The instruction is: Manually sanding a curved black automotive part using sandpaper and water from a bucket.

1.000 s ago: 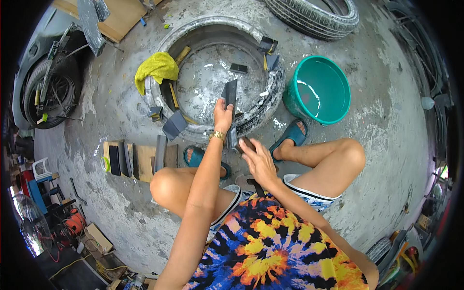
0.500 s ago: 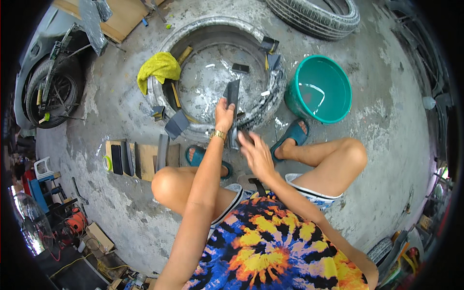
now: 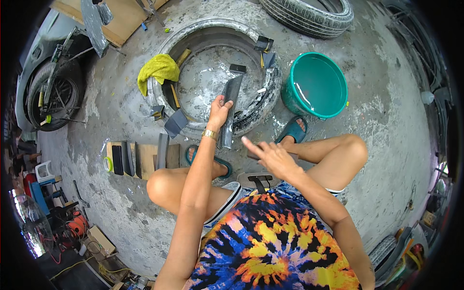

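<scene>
In my left hand (image 3: pixel 219 113) is a long, dark grey, wet-looking trim strip (image 3: pixel 232 99), held by its left edge with thumb and fingers. It stands slanted, its upper end over the worn tyre (image 3: pixel 197 29) lying flat on the floor. Right of the strip's lower end, and apart from it, is my right hand (image 3: pixel 275 157). Its index finger points out, while a dark flat pad (image 3: pixel 294 156) shows partly under the palm and fingers. The pad's exact kind is hidden. A small black block (image 3: pixel 237 68) lies inside the tyre, beyond the strip.
A green bucket (image 3: pixel 285 92) of water stands right of the tyre. A yellow cloth (image 3: pixel 158 70) and dark sandpaper sheets (image 3: pixel 176 123) hang on the tyre's rim. Left of my knee, a wooden board (image 3: pixel 145 159) bears more dark strips and a phone. Another tyre (image 3: pixel 309 24) lies at the far right.
My right hand has moved right and toward me, away from the strip, with the pad. My left hand and the strip have shifted slightly, the strip's face turning more into view.
</scene>
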`<state>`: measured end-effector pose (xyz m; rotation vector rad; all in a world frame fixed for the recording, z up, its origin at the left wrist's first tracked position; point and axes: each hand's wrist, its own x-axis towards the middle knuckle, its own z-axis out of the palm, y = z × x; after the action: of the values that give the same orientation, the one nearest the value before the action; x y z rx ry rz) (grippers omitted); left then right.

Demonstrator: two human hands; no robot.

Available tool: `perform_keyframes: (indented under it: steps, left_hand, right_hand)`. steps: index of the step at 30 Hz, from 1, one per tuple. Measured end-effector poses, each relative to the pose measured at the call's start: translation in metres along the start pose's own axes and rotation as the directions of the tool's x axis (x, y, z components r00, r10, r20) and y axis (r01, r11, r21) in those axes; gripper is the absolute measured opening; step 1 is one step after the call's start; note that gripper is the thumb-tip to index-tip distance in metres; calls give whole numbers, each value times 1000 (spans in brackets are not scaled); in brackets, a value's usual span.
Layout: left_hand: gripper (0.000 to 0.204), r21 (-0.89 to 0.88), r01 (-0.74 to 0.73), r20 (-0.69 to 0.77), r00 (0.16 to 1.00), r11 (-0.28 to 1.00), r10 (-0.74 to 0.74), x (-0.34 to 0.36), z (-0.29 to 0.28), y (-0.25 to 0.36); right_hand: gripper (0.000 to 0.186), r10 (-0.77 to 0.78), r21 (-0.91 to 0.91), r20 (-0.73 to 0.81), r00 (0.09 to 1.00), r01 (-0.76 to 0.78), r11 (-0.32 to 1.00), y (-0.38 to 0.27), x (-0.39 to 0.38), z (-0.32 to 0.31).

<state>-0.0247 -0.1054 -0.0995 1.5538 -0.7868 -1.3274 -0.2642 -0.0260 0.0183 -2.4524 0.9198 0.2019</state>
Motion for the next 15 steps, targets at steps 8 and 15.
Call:
perform_keyframes:
  steps: [8, 15]
  left_hand:
    - [23, -90, -81, 27, 996, 993, 84, -41, 3, 44]
    - [20, -140, -116, 75, 989, 983, 127, -69, 3, 65]
  right_hand:
    - [83, -182, -239, -185, 966, 135, 961, -21, 22, 6]
    - [74, 139, 240, -344, 929, -56, 969, 46, 34, -35]
